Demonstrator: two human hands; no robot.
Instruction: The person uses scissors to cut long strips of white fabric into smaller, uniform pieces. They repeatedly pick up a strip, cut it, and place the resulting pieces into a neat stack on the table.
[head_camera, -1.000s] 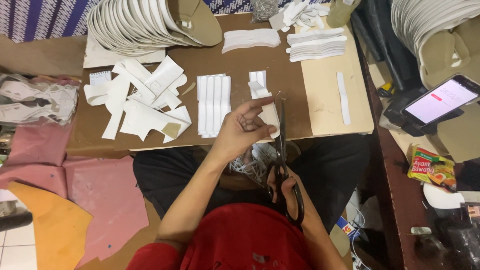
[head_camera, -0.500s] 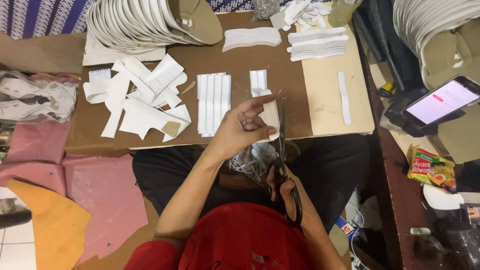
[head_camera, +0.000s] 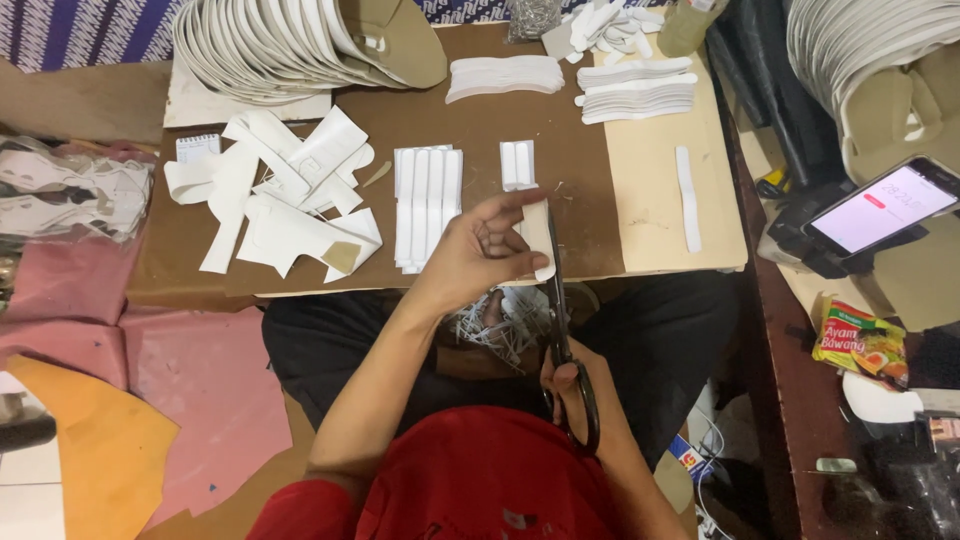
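Head view, left hand (head_camera: 480, 255) pinching white strip (head_camera: 538, 240) lengthwise away, right hand (head_camera: 570, 385) gripping scissors (head_camera: 558, 320), blades pointing away

The table (head_camera: 400, 130) is brown board with a pale cream sheet (head_camera: 650, 200) on its right part. Cut strips (head_camera: 427, 205) and loose scraps (head_camera: 290, 190) are white, one scrap carrying a tan patch (head_camera: 342, 256). The scissors (head_camera: 562, 330) are black. The shirt (head_camera: 480, 480) is red, the trousers (head_camera: 330, 340) black. Pink sheets (head_camera: 200, 380) and an orange one (head_camera: 90, 450) lie on the floor, and blue-and-white patterned cloth (head_camera: 80, 30) hangs behind
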